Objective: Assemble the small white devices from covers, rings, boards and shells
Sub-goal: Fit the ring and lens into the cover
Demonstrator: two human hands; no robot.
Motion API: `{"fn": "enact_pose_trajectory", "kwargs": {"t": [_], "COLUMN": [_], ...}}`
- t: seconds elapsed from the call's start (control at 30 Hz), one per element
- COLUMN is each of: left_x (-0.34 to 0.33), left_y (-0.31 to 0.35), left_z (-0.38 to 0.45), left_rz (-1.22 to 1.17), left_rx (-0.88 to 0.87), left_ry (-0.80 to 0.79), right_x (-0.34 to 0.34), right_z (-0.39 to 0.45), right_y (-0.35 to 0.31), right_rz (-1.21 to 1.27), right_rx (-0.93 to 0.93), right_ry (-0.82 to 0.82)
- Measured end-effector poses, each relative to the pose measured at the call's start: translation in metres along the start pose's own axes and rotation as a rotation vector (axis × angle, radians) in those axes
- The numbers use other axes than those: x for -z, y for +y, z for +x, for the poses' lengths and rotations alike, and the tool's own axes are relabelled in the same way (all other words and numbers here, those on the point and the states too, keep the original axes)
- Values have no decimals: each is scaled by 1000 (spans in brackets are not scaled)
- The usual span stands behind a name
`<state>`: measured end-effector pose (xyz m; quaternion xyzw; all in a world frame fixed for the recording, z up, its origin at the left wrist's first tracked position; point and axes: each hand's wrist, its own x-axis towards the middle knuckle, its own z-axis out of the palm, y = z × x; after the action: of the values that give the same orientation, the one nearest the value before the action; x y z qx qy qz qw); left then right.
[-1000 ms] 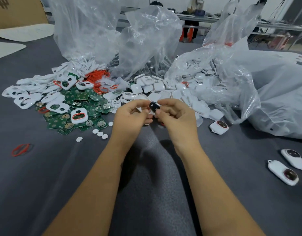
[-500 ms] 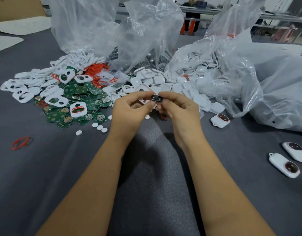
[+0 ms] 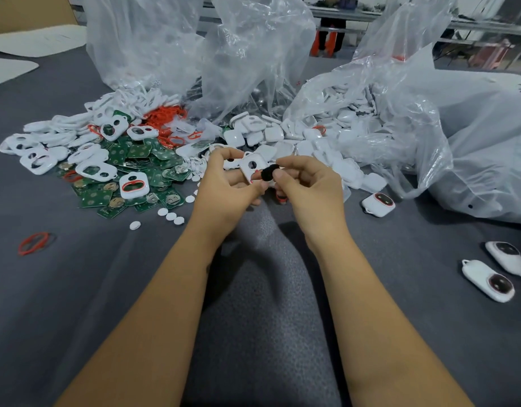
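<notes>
Mid-bench, above the grey cloth: left hand (image 3: 224, 183) fingers pinch a white cover (image 3: 252, 165) by its edges; right hand (image 3: 306, 186) fingers pinch a black disc (image 3: 268, 172) touching the cover's near edge. Best seat the disc square over the cover's round hole, press evenly, cover held steady.

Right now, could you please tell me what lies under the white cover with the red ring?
Green boards show beneath the white cover with the red ring, on the grey table. What lies directly under its middle is covered.

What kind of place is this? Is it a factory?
Probably a small assembly workshop: heaps of identical white covers and green boards spill from plastic bags onto a grey table, with finished devices set aside.
</notes>
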<state>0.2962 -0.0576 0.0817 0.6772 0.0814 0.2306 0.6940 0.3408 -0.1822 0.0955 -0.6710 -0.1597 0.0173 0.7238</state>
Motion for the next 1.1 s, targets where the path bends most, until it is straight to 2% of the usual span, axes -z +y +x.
{"fn": "enact_pose_trajectory", "kwargs": {"t": [0.27, 0.53, 1.1], "left_x": [-3, -3, -4], "left_y": [0, -1, -3], "left_z": [0, -2, -3], "left_rz": [-38, -105, -148], "left_rx": [34, 16, 4], "left_ry": [-98, -150, -148], "right_x": [-3, -3, -10], "right_z": [-1, -1, 0], "right_y": [3, 2, 9], "right_rz": [-177, -200, -248], "right_rx": [59, 69, 109], "right_ry": [84, 151, 181]}}
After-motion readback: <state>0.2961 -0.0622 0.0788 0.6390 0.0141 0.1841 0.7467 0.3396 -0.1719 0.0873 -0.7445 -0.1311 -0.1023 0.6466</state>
